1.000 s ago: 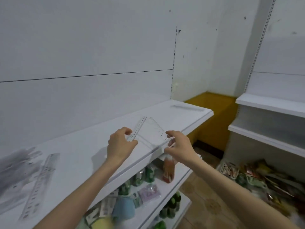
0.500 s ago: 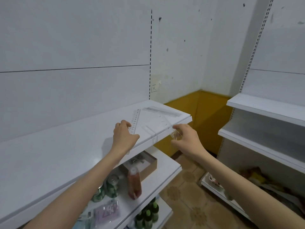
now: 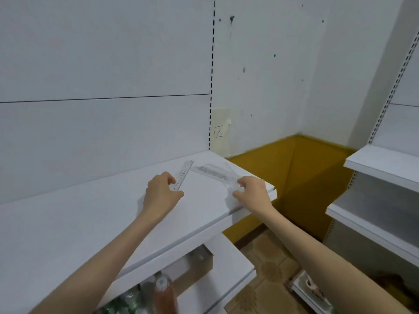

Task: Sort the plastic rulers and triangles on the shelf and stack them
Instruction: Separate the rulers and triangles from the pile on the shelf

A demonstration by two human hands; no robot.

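We are setting a clear triangle (image 3: 204, 177) down at the right end of the top shelf (image 3: 68, 223); our left hand (image 3: 162, 193) pinches its ruled edge, our right hand (image 3: 251, 191) its far corner, fingers curled; it seems to land on a blurred clear piece (image 3: 213, 172); next, we judge, square the edges, then let go.

White shelf (image 3: 68, 223) with clear ruler (image 3: 184, 175) and triangle (image 3: 215, 175)

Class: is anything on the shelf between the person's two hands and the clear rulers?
Nothing visible. The left hand touches the ruler; the right hand touches the blurred clear pieces on the shelf.
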